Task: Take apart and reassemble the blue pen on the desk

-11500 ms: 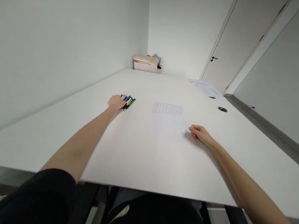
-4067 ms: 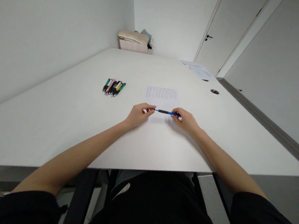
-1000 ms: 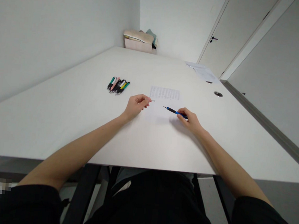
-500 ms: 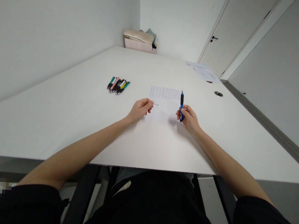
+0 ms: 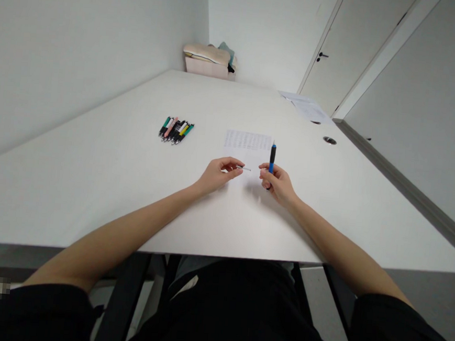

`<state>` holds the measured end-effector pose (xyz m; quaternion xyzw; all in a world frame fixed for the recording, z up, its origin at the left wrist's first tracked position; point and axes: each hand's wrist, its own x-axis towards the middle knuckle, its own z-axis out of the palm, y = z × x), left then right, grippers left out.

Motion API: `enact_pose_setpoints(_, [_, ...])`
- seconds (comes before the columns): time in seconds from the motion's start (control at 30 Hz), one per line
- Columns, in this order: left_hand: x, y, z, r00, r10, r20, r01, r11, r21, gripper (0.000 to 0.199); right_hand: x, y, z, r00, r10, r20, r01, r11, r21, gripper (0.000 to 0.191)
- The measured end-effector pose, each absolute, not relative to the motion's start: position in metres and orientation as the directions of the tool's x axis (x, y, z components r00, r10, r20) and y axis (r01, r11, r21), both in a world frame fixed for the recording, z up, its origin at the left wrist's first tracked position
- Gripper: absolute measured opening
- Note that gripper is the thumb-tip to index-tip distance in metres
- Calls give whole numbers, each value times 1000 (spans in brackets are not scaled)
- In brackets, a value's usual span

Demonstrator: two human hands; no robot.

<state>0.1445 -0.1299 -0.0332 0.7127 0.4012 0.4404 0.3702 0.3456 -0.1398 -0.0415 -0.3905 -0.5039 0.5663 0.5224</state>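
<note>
The right hand (image 5: 280, 185) held a blue and black pen (image 5: 272, 154) nearly upright, its fingers closed around the blue lower part, with the black grip above them and a slim point at the top. The left hand (image 5: 220, 175), near it, pinched a thin piece (image 5: 246, 168) between its fingertips; the piece was too small to make out fully, but it stuck out toward the right hand, its free end apart from the pen. The 2 hands were over the lower part of a sheet (image 5: 238, 140), whose upper part carried rows of small print, too fine to read. To the left of the sheet, well apart from the left hand, a group of pens (image 5: 176, 129) lay close together at a slant on the white surface (image 5: 112, 182), with green, white, pink, black and yellow among them. Some papers (image 5: 309, 107) lay at the far right edge, and nearer, a round fitting (image 5: 329, 140) was set into the surface. Beyond the far end, in the corner, stood a pale pink box (image 5: 206, 67) with cloths (image 5: 207, 53) piled on top. A pale door (image 5: 355, 54) with a black handle (image 5: 322, 55) stood at the back right.
</note>
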Motion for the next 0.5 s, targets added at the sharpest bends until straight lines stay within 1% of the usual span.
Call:
enact_pose_setpoints(0.13, [148,-132,-36,306,882,357,266,-440,858,31,344,-142,-45,-162,982,97,-83,85,-993,31])
enact_pose_setpoints(0.3, [152,-135,-35,290,884,368,286,-447,848,30,343,-144,-43,-177,981,81,-26,77,-997,33])
enact_pose_setpoints(0.5, [153,-137,-35,310,866,393,327,-485,811,28,343,-144,-43,-150,986,78,37,84,-996,36])
